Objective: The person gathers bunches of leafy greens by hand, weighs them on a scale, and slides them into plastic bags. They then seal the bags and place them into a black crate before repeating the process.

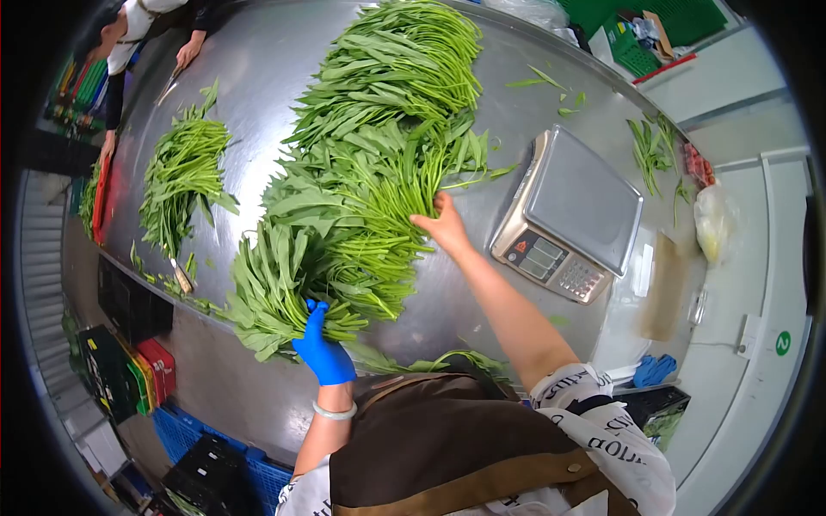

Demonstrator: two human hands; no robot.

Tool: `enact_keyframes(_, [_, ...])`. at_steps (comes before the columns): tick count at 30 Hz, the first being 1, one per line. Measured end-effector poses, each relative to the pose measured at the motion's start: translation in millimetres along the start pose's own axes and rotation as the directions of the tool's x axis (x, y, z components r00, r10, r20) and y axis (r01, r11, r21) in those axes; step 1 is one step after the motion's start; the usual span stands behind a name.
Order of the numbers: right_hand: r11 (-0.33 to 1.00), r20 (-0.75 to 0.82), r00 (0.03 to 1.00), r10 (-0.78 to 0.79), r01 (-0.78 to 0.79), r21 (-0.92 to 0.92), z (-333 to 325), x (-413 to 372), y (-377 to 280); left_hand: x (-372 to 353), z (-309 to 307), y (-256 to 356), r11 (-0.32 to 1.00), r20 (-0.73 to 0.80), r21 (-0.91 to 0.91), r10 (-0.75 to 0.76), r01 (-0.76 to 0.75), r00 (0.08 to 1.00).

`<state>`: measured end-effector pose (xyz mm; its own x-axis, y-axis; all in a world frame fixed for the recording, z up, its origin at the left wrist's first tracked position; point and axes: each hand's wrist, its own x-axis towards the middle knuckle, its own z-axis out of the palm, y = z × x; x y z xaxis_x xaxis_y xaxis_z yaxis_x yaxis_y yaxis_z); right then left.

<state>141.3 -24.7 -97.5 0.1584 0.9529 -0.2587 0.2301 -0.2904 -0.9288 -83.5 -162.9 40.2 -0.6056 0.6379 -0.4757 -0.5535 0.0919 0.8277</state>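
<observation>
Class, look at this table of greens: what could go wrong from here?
The bunch in the gloved left hand seems to overhang an edge of the table, so leaves might drop. The wooden-handled tool near that edge might get knocked off. Pulling stems with the right hand could disturb the large pile.

Right side: green sign [782, 343] bearing a white "2"; clear plastic bag [712, 228]; crumpled blue gloves [655, 370] near a black crate [661, 401]. Upper right: green basket [631, 50], loaded with mixed items. Lower left: red crate [158, 368], blue crate [265, 478].
</observation>
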Motion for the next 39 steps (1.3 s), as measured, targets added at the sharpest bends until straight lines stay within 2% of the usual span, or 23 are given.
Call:
enact_keyframes(1, [0.999,0.107,0.994,0.033,-0.031,-0.026,-0.6,2.2,-4.0,-0.2,6.9,0.2,0.998,0.054,0.048,0.027,-0.030,0.998])
enact_keyframes(2, [0.977,0.034,0.999,-0.012,0.019,-0.212,2.2,5.4,-3.1,0.8,12.4,0.8,0.994,0.109,0.094,0.053,-0.064,0.993])
enact_keyframes(3, [0.967,0.032,0.999,-0.037,0.043,-0.252,0.3,7.8,-4.8,3.8,17.0,1.9,0.986,0.165,0.135,0.079,-0.101,0.983])
enact_keyframes(5, [0.938,0.032,0.996,-0.088,0.093,-0.335,-10.0,9.9,-22.8,11.8,26.9,4.3,0.990,0.238,0.133,0.015,-0.048,0.971])
enact_keyframes(6, [0.964,-0.029,0.994,-0.103,0.093,-0.248,-17.2,5.3,-35.2,13.6,33.1,5.6,0.994,0.249,0.106,-0.026,-0.001,0.968])
enact_keyframes(9, [0.999,-0.180,0.983,0.044,-0.046,-0.008,-38.0,8.7,-24.4,19.5,42.0,-0.3,0.993,0.250,0.072,-0.104,0.088,0.963])
enact_keyframes(10, [0.993,-0.193,0.975,0.109,-0.097,0.074,-43.4,11.2,-19.5,17.5,45.6,-0.9,0.991,0.242,0.073,-0.124,0.110,0.962])
enact_keyframes(13, [0.918,-0.074,0.974,0.213,-0.174,0.356,-52.5,10.3,-12.0,20.0,47.8,-8.0,0.983,0.237,0.113,-0.171,0.147,0.956])
enact_keyframes(16, [0.947,-0.053,0.991,0.125,-0.103,0.304,-41.6,7.5,-21.1,20.6,50.7,-11.9,0.979,0.230,0.142,-0.174,0.143,0.957])
enact_keyframes(19, [0.971,-0.107,0.994,0.027,0.000,0.239,-22.3,8.3,-19.0,25.9,54.2,-12.8,0.982,0.266,0.151,-0.147,0.109,0.953])
enact_keyframes(20, [0.993,-0.134,0.991,-0.002,0.018,0.114,-15.6,11.8,-7.6,26.6,56.0,-11.9,0.983,0.268,0.149,-0.144,0.107,0.953])
enact_keyframes(23, [0.993,0.026,0.993,0.114,-0.114,0.016,-24.1,15.1,-6.3,26.5,60.3,-9.4,0.981,0.229,0.166,-0.135,0.098,0.964])
enact_keyframes(24, [0.974,0.022,0.983,0.182,-0.183,0.130,-32.9,17.2,-9.3,27.9,59.1,-10.0,0.981,0.240,0.168,-0.136,0.097,0.961])
enact_keyframes(25, [0.916,0.025,0.976,0.214,-0.210,0.343,-45.6,16.6,-24.3,30.6,56.1,-10.0,0.981,0.247,0.167,-0.136,0.096,0.960])
enact_keyframes(27, [0.666,0.062,0.959,0.277,-0.238,0.707,-71.1,11.8,-46.3,30.5,51.1,-11.0,0.980,0.236,0.178,-0.132,0.091,0.963])
enact_keyframes(29, [0.473,0.161,0.960,0.229,-0.254,0.844,-92.8,14.3,-34.2,28.8,50.7,-11.5,0.977,0.219,0.199,-0.122,0.078,0.968])
enact_keyframes(30, [0.367,0.201,0.960,0.193,-0.260,0.893,-101.5,16.2,-28.1,29.3,48.4,-13.6,0.979,0.231,0.188,-0.128,0.085,0.964])
enact_keyframes(33, [0.294,0.251,0.930,0.270,-0.328,0.898,-106.4,5.7,-37.4,26.2,47.7,-17.7,0.976,0.259,0.207,-0.120,0.066,0.958])
enact_keyframes(34, [0.268,0.300,0.935,0.189,-0.343,0.900,-106.3,3.5,-34.3,23.2,51.7,-17.0,0.979,0.265,0.197,-0.107,0.055,0.958])
enact_keyframes(37, [0.270,0.313,0.939,0.143,-0.341,0.900,-103.3,-3.9,-34.3,13.6,62.1,-10.9,0.982,0.279,0.188,-0.086,0.033,0.956])
enact_keyframes(38, [0.310,0.256,0.949,0.182,-0.303,0.901,-102.7,-10.5,-45.7,14.6,60.8,-11.7,0.982,0.291,0.185,-0.091,0.037,0.952])
enact_keyframes(39, [0.297,0.258,0.962,0.086,-0.272,0.915,-101.3,-13.3,-49.0,13.6,59.9,-8.9,0.983,0.289,0.178,-0.088,0.037,0.953])
